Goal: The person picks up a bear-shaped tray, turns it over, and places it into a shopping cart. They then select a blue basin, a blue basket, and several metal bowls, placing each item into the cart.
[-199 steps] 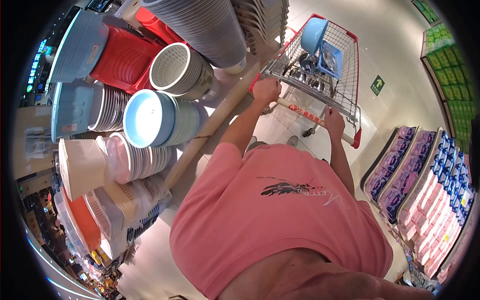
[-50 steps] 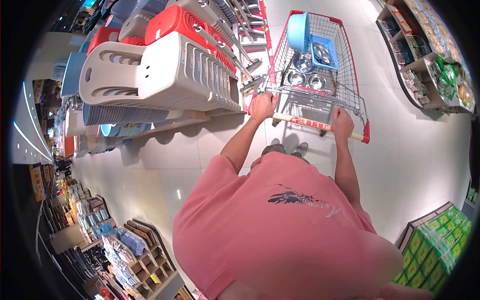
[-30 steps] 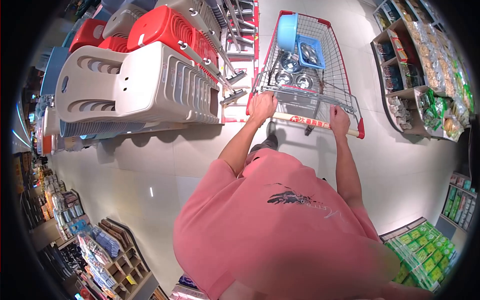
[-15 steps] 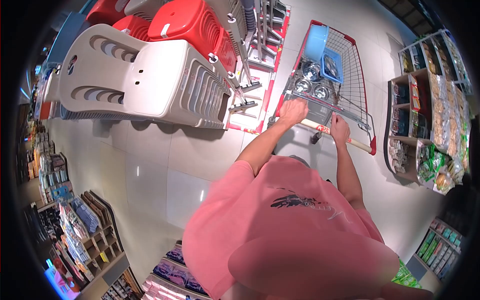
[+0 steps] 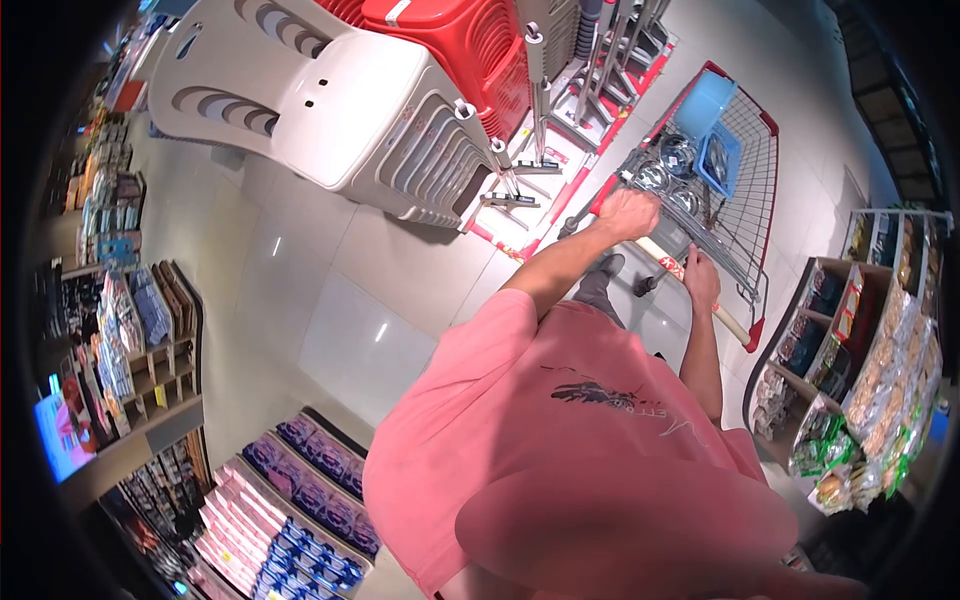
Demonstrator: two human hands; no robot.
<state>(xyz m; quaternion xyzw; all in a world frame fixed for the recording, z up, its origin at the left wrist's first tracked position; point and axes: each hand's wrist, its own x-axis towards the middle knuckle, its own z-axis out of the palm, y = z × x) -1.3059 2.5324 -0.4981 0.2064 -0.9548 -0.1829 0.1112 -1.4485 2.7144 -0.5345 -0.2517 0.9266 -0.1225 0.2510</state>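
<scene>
A wire shopping cart [image 5: 752, 215] with red trim stands ahead of me on the tiled floor. My left hand [image 5: 628, 214] grips the left end of the cart handle [image 5: 736, 329]. My right hand [image 5: 701, 279] grips the same bar further right. Inside the cart lie a light blue basin [image 5: 704, 103], a blue basket [image 5: 722, 160] and several steel bowls [image 5: 655, 177]. I wear a pink T-shirt.
Stacked beige plastic chairs [image 5: 330, 110] and red chairs [image 5: 465, 35] fill the upper left, with metal racks [image 5: 560, 70] beside them. Snack shelves [image 5: 860, 360] stand at the right. Packaged goods [image 5: 290, 500] sit low at the left, and more shelves [image 5: 130, 330] are further left.
The view has swung right. The cart has shifted toward the upper right of the picture, past the chair stacks. Both hands keep their hold on the handle.
</scene>
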